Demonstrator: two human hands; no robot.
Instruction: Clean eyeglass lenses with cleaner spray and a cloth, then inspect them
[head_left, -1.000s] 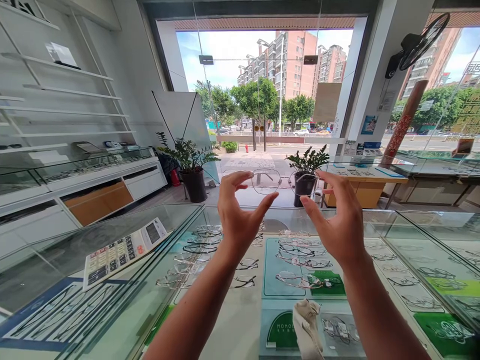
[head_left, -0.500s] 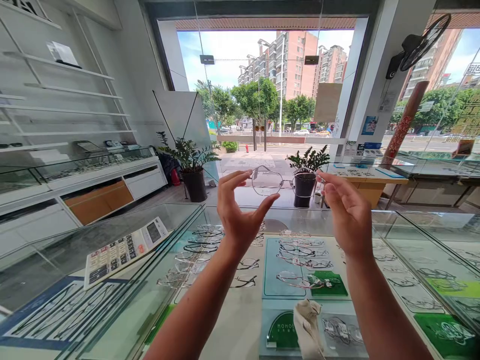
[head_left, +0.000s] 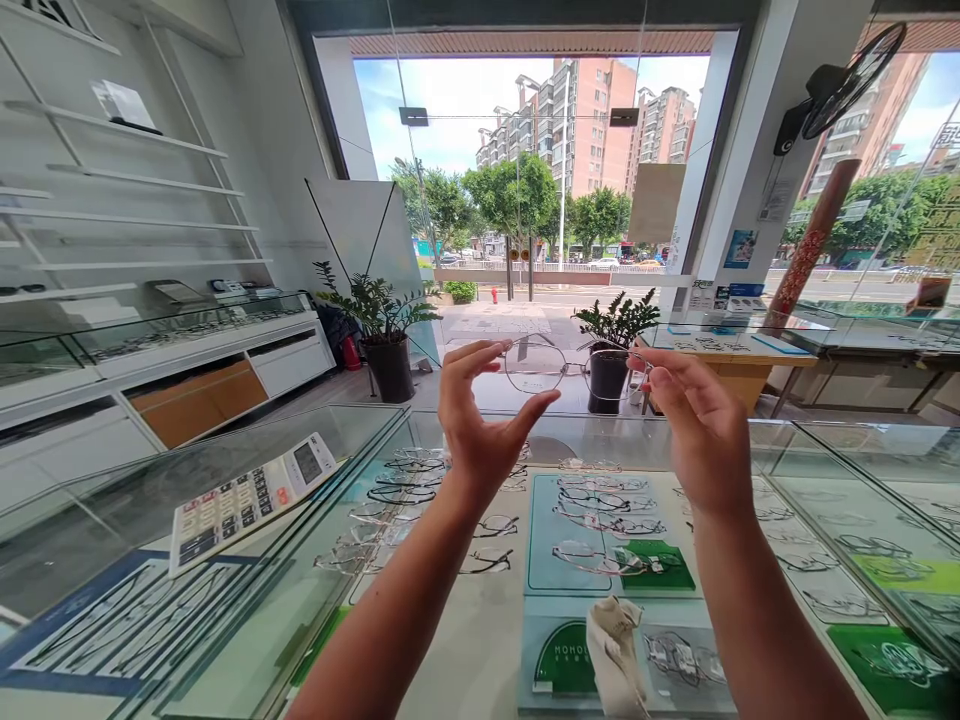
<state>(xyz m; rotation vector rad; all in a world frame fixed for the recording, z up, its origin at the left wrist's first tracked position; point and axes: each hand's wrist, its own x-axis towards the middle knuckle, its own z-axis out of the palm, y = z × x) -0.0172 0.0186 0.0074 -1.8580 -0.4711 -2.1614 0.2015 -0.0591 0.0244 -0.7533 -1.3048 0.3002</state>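
A pair of thin metal-rimmed eyeglasses (head_left: 536, 390) is held up in front of me, above the glass display counter. My left hand (head_left: 480, 420) curves around one lens, its fingertips at the outer end of the rim and its thumb by the lower edge. At the opposite end, my right hand (head_left: 701, 420) pinches the frame's side between thumb and fingers. Below the hands, several eyeglass frames (head_left: 600, 500) lie in rows inside the counter. A beige cloth (head_left: 616, 650) lies in front of them, beside more frames (head_left: 682, 660).
A large calculator (head_left: 251, 500) rests on the counter glass at left. Potted plants (head_left: 386, 370) (head_left: 609, 380) stand on the floor beyond the counter, before glass doors. More display cases (head_left: 217, 370) line the left wall, and a fan (head_left: 851, 85) hangs at right.
My right hand has shifted slightly right and down with its end of the eyeglasses. My left hand has moved only a little to the right.
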